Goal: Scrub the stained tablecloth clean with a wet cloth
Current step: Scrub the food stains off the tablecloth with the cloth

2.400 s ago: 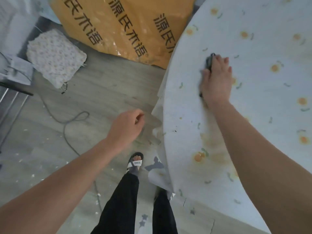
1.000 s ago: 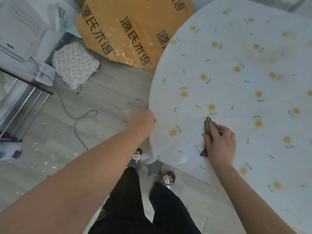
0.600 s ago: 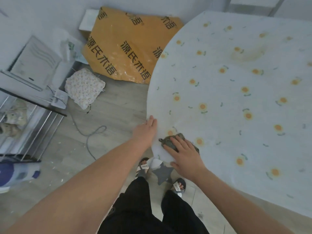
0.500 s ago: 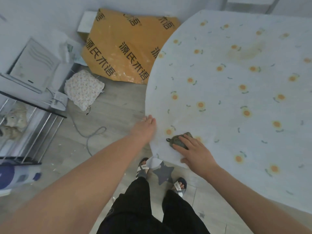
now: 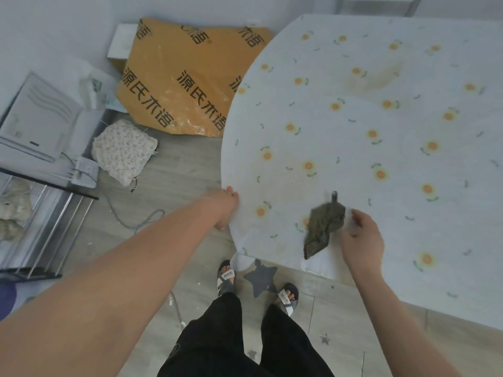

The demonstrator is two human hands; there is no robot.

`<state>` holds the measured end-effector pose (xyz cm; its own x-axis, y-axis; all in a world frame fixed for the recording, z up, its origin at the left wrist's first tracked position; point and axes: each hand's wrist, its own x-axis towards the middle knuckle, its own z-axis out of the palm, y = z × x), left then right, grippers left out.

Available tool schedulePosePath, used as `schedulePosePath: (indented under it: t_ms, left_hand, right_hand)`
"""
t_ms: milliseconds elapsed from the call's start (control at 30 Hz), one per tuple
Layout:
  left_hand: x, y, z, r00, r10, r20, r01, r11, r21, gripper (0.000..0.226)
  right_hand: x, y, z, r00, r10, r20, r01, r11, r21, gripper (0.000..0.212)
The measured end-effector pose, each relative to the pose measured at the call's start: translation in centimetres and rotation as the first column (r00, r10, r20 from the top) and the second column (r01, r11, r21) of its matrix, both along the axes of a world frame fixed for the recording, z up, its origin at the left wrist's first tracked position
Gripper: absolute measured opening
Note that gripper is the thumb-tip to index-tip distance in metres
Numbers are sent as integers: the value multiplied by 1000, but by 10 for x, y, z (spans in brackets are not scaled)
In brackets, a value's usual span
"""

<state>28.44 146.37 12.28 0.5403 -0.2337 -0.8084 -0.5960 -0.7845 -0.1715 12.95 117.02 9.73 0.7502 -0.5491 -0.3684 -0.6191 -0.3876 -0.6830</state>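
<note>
A white tablecloth (image 5: 353, 148) printed with small orange flowers covers the round table on the right. A faint brownish stain (image 5: 375, 77) shows on its far part. A dark olive wet cloth (image 5: 324, 227) lies crumpled on the tablecloth near the front edge. My right hand (image 5: 362, 240) is just right of the cloth, fingers loosely curled, with a narrow blurred gap between them and the cloth. My left hand (image 5: 226, 205) pinches the tablecloth's left rim, thumb on top.
An orange printed bag (image 5: 185, 85) leans against the wall behind the table. A floral cushion (image 5: 125, 151), a grey cable (image 5: 136, 216) and a metal rack (image 5: 40, 213) are on the floor at left. My sandalled feet (image 5: 226, 276) stand by the table's edge.
My right hand, pressing on the cloth half a second ago, has slid right and come off it. The cloth now lies bunched on the tablecloth. My left hand still holds the rim.
</note>
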Motion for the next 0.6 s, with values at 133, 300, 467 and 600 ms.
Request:
schedulePosePath:
  t_ms: [133, 300, 467, 600]
  left_hand:
    - [7, -2, 2, 1000, -2, -31, 3, 1000, 3, 108]
    - [12, -2, 3, 999, 32, -40, -33, 999, -30, 101]
    - [12, 0, 8, 999, 7, -48, -11, 997, -73, 86]
    - [29, 0, 13, 994, -105, -18, 102, 986, -129, 33]
  right_hand:
    - [-21, 7, 3, 983, 164, 86, -136, 954, -267, 59]
    - [-10, 55, -17, 858, 472, -203, -510, 829, -231, 69]
    - [15, 102, -22, 554, 802, -221, -831, 517, -207, 67]
    - [60, 76, -20, 595, 772, -223, -780, 487, -394, 56]
